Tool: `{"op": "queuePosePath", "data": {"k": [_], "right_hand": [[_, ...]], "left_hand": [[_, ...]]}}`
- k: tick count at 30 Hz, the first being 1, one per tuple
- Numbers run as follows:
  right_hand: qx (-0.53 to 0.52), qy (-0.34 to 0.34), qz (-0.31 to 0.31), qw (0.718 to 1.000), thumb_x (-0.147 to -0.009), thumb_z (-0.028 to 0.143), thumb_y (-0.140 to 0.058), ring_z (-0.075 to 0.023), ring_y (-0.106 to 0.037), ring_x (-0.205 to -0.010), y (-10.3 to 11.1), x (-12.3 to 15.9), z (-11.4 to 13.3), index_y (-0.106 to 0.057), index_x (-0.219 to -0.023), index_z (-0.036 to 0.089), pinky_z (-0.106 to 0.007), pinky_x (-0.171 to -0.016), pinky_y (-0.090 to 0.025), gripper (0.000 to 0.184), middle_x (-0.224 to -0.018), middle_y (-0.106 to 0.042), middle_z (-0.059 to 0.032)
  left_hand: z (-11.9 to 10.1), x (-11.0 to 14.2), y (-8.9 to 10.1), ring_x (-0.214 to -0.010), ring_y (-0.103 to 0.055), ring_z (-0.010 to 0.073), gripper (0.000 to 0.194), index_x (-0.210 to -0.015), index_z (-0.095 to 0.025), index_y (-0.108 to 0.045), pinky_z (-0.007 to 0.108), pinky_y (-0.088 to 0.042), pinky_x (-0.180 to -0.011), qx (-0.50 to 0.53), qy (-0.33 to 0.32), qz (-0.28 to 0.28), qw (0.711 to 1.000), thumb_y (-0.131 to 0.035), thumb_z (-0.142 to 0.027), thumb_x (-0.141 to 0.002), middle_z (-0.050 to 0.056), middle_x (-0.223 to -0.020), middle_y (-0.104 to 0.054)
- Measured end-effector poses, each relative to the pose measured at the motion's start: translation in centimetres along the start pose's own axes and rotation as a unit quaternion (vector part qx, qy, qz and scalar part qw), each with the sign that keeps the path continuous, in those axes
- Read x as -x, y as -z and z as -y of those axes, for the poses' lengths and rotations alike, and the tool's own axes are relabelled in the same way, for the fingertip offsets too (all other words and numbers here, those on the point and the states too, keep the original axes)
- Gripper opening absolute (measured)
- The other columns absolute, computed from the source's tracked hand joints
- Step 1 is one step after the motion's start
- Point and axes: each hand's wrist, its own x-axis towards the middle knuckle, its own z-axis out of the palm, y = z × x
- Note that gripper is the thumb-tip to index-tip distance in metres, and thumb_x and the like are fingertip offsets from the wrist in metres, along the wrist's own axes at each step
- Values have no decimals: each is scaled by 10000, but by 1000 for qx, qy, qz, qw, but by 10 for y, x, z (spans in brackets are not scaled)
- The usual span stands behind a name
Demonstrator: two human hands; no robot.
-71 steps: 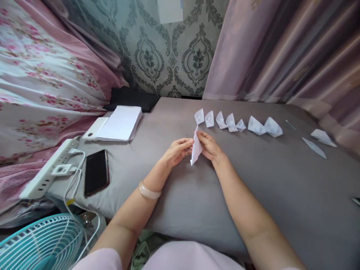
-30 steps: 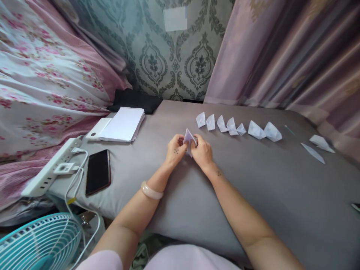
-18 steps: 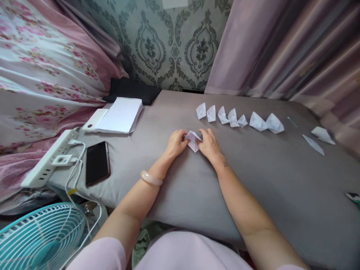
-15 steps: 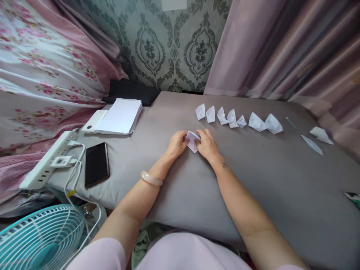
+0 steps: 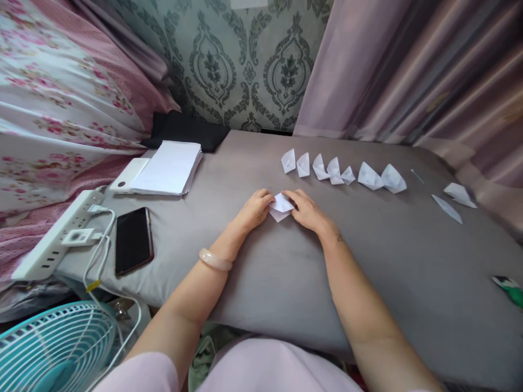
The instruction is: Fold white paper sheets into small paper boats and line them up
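Between my hands, low over the grey cloth, is a folded piece of white paper (image 5: 281,206), pointed at its near side with a crease across it. My left hand (image 5: 257,208) grips its left corner, thumb and fingers closed on the edge. On the opposite corner, my right hand (image 5: 307,209) pinches the paper between thumb and fingers. Some fingertips are hidden behind the sheet. Beyond my hands stands a row of several folded paper boats (image 5: 335,171). The larger ones, such as this paper boat (image 5: 393,178), are at the row's right end.
Left lie a stack of white paper (image 5: 167,167), a black phone (image 5: 134,240) and a power strip (image 5: 57,239) with cables. A teal fan (image 5: 57,348) stands at the lower left. Folded paper pieces (image 5: 461,194) and a green-and-black object (image 5: 509,288) lie right.
The paper went from upright between my hands to low over the cloth. Its raised folds now look spread into a flatter diamond shape. Both hands still hold it.
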Motion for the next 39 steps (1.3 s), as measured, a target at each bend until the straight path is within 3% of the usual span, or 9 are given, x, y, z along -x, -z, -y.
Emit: {"op": "queuePosePath", "data": {"k": [7,13,16,20,25,28,30,34,39], "right_hand": [[90,-14,20,996,-838,102,-446,-234,-487,-1171,-2,2,11,-513,-1359,205,-376,-1000,-404,535,-1235,-503,-119],[124,-25,20,992,-829,89,-440,-251,-491,-1140,-4,4,13,-530,-1352,232,-394,-978,-414,550,-1236,-501,-119],[80,-35,23,996,-801,60,-439,-229,-497,-1158,-2,2,7,-550,-1335,247,-377,-1010,-396,577,-1249,-508,-101],[-38,-87,4,995,-853,84,-379,-173,-539,-1153,1,-3,1,-649,-1195,219,-334,-1037,-375,457,-1243,-579,-75],[-39,-91,-98,990,-873,239,-511,-172,-610,-895,-8,-10,0,-714,-980,184,-320,-880,-462,236,-962,-669,-71],[-25,-86,-115,989,-843,206,-546,-153,-595,-792,-13,-11,-1,-709,-938,171,-303,-823,-475,191,-930,-642,-69],[-23,-84,-115,990,-833,200,-559,-142,-581,-751,-15,-11,-4,-698,-930,174,-305,-814,-479,172,-952,-622,-66],[-16,-75,-118,990,-838,229,-568,-153,-574,-769,-17,-10,-10,-669,-956,182,-326,-843,-470,163,-970,-598,-64],[-39,-31,-139,989,-848,208,-531,-165,-580,-865,-23,-7,-13,-652,-1005,173,-308,-850,-454,201,-1011,-595,-73]], "left_hand": [[-4,3,11,-974,-551,194,323,-1062,-184,-639,327,-460,-901,-35,25,60,997,-383,-107,-881,95,-1070,-593],[-13,1,18,-947,-541,215,304,-999,-169,-658,328,-458,-861,-38,15,84,996,-376,-127,-894,116,-1041,-589],[-16,1,24,-934,-546,218,343,-1021,-167,-657,325,-456,-846,-80,5,115,990,-366,-75,-865,122,-1077,-594],[-19,4,34,-964,-567,229,438,-1088,-167,-638,332,-454,-846,-115,-13,143,983,-400,6,-763,123,-1136,-611],[-20,8,38,-908,-601,230,255,-1008,-188,-643,321,-460,-769,-85,33,98,991,-423,-152,-885,96,-950,-662],[-14,5,30,-893,-596,225,252,-880,-190,-644,316,-453,-756,-63,50,75,994,-422,-289,-943,91,-910,-652],[-9,3,22,-887,-583,218,218,-810,-188,-628,317,-449,-771,-45,59,59,995,-472,-289,-925,84,-901,-634],[-1,0,12,-852,-546,200,88,-791,-179,-587,329,-438,-821,4,83,31,996,-573,-233,-859,64,-863,-585],[0,3,8,-894,-512,209,62,-898,-178,-581,356,-411,-870,11,94,38,995,-535,-209,-870,79,-942,-566]]}}
